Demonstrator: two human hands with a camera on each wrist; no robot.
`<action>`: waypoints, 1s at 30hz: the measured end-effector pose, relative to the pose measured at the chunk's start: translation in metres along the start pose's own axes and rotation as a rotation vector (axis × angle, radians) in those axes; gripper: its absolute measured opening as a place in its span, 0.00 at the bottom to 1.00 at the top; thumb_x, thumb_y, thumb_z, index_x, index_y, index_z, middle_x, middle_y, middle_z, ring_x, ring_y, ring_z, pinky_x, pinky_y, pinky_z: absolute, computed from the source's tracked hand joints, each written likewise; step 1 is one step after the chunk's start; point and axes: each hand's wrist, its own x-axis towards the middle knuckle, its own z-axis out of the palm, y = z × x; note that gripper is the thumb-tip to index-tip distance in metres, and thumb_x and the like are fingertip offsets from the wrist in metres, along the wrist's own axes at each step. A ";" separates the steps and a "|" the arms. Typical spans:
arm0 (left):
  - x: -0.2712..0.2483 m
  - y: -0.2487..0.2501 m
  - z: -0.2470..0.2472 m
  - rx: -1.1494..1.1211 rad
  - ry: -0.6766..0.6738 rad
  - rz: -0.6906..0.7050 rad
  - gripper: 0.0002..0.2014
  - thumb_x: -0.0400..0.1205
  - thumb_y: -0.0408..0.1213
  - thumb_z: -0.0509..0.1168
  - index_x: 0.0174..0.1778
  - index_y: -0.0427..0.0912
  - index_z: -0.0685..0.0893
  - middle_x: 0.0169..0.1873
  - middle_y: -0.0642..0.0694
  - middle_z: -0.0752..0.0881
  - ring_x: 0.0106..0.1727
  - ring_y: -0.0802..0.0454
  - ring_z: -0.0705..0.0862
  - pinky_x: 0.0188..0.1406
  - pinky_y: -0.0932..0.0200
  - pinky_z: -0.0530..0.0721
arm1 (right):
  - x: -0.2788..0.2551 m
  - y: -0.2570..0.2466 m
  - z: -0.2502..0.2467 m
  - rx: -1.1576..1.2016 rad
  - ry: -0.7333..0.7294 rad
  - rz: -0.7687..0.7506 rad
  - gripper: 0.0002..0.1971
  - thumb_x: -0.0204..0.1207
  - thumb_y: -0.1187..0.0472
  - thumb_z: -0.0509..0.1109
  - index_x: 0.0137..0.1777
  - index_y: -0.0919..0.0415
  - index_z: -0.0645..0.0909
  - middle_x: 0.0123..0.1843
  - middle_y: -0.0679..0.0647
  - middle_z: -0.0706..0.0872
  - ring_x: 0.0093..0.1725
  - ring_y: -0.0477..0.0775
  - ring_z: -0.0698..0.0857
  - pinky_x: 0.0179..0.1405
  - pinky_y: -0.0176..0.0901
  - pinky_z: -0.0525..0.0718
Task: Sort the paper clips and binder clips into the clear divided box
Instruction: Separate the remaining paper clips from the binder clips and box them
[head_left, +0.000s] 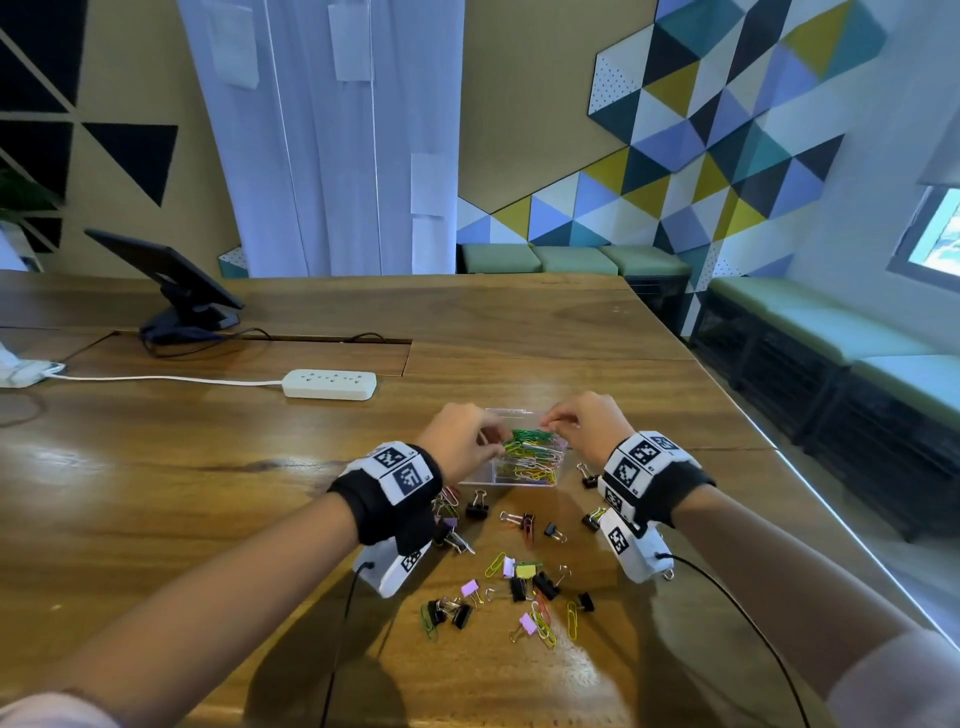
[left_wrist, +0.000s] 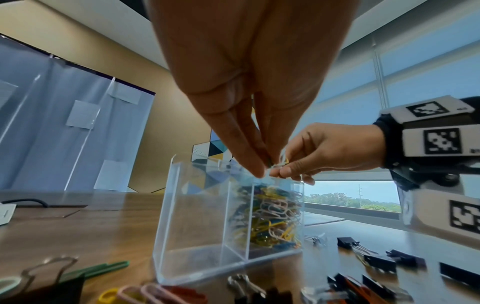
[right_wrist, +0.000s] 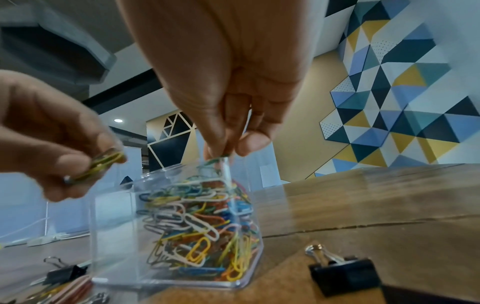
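The clear divided box (head_left: 480, 476) stands on the wooden table between my hands. Its right compartment is heaped with coloured paper clips (head_left: 535, 460); in the left wrist view the left compartment (left_wrist: 197, 216) looks empty. My left hand (head_left: 493, 439) hovers over the box rim and pinches a few yellow-green paper clips (right_wrist: 103, 162). My right hand (right_wrist: 223, 153) pinches a green paper clip (right_wrist: 214, 160) just above the heap (right_wrist: 197, 222). The fingertips of both hands nearly meet over the box (left_wrist: 270, 167). Loose black binder clips (head_left: 477, 505), pink ones (head_left: 470, 590) and paper clips (head_left: 543, 621) lie scattered in front.
A white power strip (head_left: 331, 384) with its cord lies behind the box to the left. A tablet on a stand (head_left: 171, 280) sits at the far left. The table's right edge (head_left: 810, 483) runs diagonally close to my right wrist. A black binder clip (right_wrist: 342, 271) lies right of the box.
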 end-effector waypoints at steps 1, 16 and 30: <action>0.004 0.001 -0.001 -0.008 0.017 -0.003 0.10 0.79 0.36 0.68 0.55 0.40 0.86 0.50 0.46 0.88 0.46 0.59 0.82 0.52 0.66 0.80 | -0.001 0.000 0.001 0.008 -0.004 -0.024 0.12 0.81 0.65 0.62 0.56 0.59 0.86 0.57 0.52 0.88 0.55 0.46 0.85 0.50 0.23 0.71; 0.041 0.006 0.022 0.097 0.002 -0.033 0.07 0.81 0.35 0.65 0.49 0.40 0.88 0.50 0.44 0.88 0.53 0.47 0.84 0.58 0.50 0.81 | -0.038 0.047 -0.015 -0.154 -0.355 0.075 0.10 0.73 0.62 0.72 0.53 0.52 0.86 0.55 0.45 0.85 0.53 0.43 0.83 0.55 0.35 0.80; 0.014 -0.008 0.028 0.149 0.129 0.139 0.09 0.82 0.39 0.62 0.56 0.46 0.83 0.46 0.53 0.74 0.52 0.57 0.71 0.55 0.62 0.72 | -0.040 0.055 -0.004 -0.164 -0.439 -0.008 0.14 0.71 0.52 0.75 0.56 0.52 0.85 0.53 0.45 0.84 0.44 0.36 0.76 0.39 0.24 0.68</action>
